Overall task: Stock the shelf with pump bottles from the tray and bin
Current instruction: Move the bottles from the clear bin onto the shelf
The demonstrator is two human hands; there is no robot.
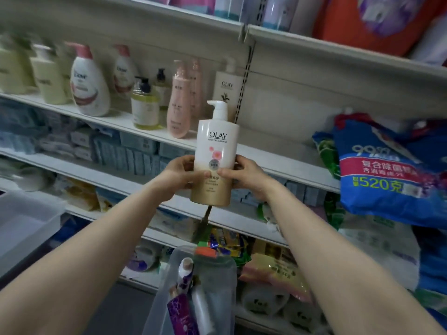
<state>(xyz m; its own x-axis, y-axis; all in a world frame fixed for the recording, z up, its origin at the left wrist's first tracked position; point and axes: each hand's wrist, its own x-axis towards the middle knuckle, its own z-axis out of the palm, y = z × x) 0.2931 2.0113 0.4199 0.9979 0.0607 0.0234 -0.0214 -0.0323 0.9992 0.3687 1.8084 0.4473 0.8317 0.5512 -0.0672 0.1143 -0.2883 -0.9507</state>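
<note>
Both hands, left hand (180,174) and right hand (244,176), hold the upright white-and-gold plastic pump bottle (216,151); the white metal shelf (121,122) is at 10 o'clock.

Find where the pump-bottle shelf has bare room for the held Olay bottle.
Free: the shelf board right of the upright slotted post, up to the blue detergent bag. Crowded: left of the post, from the standing Olay bottle and pink bottles onward.
</note>
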